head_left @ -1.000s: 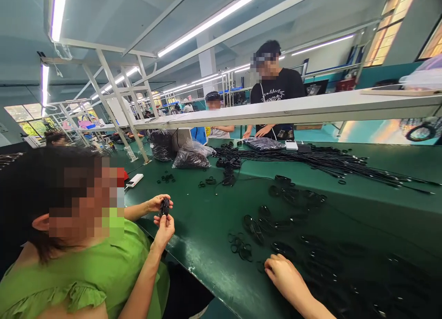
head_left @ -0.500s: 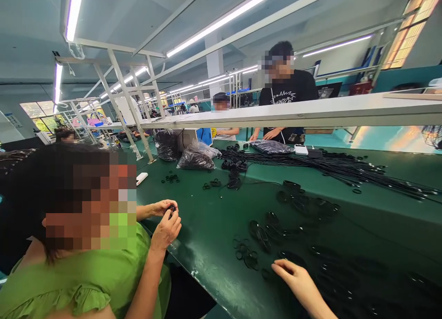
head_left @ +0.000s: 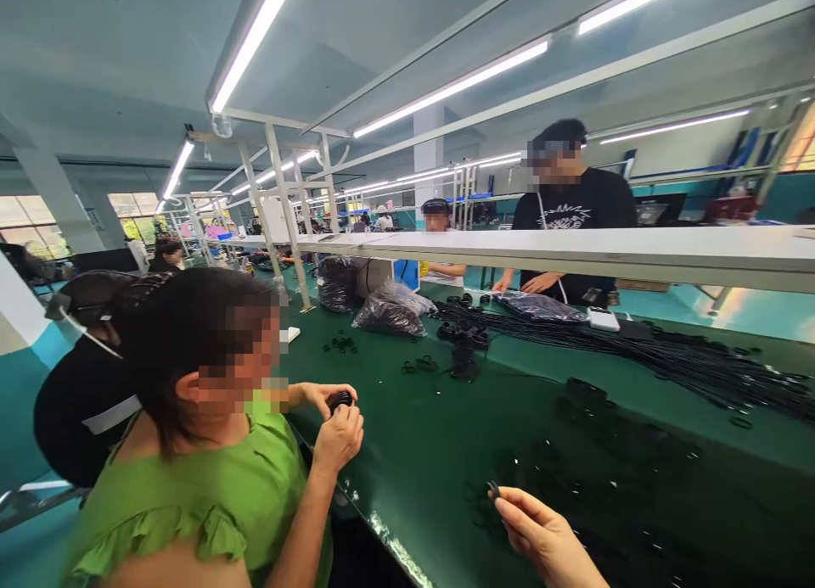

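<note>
**Hand Lifting a Small Black Ring Over the Green Bench**

At the bottom edge of the view, one hand (head_left: 541, 537) of the wearer is reaching up over the green bench (head_left: 413, 452), pinching a small black ring (head_left: 492, 489) at its fingertips; which hand it is cannot be told, and the other is lying out of view. Loose black coils (head_left: 611, 435) are lying just beyond on the bench. To the left, a co-worker in a green top (head_left: 210, 495) is gripping a black coil (head_left: 340, 399) with both hands. Bundled cables (head_left: 688, 359) are stretching across the far side, where a person in black (head_left: 573, 210) is standing.
</note>
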A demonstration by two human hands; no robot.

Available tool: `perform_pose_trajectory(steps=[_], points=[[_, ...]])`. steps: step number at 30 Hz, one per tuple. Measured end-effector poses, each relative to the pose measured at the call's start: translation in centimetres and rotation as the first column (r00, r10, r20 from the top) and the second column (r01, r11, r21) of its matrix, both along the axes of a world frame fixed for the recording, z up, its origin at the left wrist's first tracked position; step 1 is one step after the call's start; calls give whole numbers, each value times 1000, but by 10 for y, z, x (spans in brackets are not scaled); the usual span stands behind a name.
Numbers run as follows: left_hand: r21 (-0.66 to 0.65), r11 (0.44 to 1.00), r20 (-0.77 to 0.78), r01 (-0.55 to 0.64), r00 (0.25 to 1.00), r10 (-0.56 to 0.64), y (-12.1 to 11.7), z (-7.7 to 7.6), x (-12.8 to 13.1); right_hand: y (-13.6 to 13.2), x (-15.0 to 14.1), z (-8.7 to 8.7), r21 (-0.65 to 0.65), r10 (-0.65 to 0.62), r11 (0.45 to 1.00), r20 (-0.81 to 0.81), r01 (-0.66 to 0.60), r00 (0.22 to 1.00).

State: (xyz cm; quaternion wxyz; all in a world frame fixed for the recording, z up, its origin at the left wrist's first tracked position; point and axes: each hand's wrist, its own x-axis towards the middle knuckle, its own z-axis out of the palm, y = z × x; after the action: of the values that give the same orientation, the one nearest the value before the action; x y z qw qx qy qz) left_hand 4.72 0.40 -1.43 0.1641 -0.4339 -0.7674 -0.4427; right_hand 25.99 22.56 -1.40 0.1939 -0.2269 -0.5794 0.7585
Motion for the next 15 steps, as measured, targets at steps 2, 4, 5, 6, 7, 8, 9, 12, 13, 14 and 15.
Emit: perform_pose_trajectory(steps=[2, 4, 5, 6, 7, 8, 9, 12, 13, 14, 15], points=[[165, 983, 63, -84, 995, 74, 6, -5, 3, -11, -14, -6, -40, 30, 999, 13, -30, 999], [350, 921, 187, -170, 976, 109, 14, -15, 5, -20, -25, -10, -86, 58, 995, 9, -57, 998], [423, 880, 253, -215, 961, 113, 17, -20, 6, -25, -28, -12, -113, 74, 991, -1, -73, 997], [468, 848, 311, -247, 945, 104, 20, -24, 6, -29, -31, -12, -141, 92, 986, -12, -93, 996], [489, 832, 357, -264, 930, 85, 22, -28, 6, -32, -33, -13, -167, 112, 979, -27, -115, 993], [496, 826, 393, -267, 917, 60, 25, -31, 5, -35, -34, -12, -190, 133, 972, -41, -138, 990], [494, 832, 417, -253, 909, 29, 26, -33, 5, -37, -34, -11, -208, 154, 965, -55, -163, 986], [478, 856, 461, -195, 886, -56, 30, -32, 2, -41, -32, -6, -212, 215, 950, -93, -230, 972], [465, 866, 479, -183, 875, -72, 30, -30, 1, -41, -31, -3, -195, 229, 949, -106, -246, 968], [444, 880, 496, -167, 864, -86, 29, -28, 1, -41, -30, -1, -169, 240, 951, -121, -258, 963], [425, 893, 510, -150, 855, -99, 28, -26, 0, -41, -29, 2, -138, 249, 954, -135, -267, 959]])
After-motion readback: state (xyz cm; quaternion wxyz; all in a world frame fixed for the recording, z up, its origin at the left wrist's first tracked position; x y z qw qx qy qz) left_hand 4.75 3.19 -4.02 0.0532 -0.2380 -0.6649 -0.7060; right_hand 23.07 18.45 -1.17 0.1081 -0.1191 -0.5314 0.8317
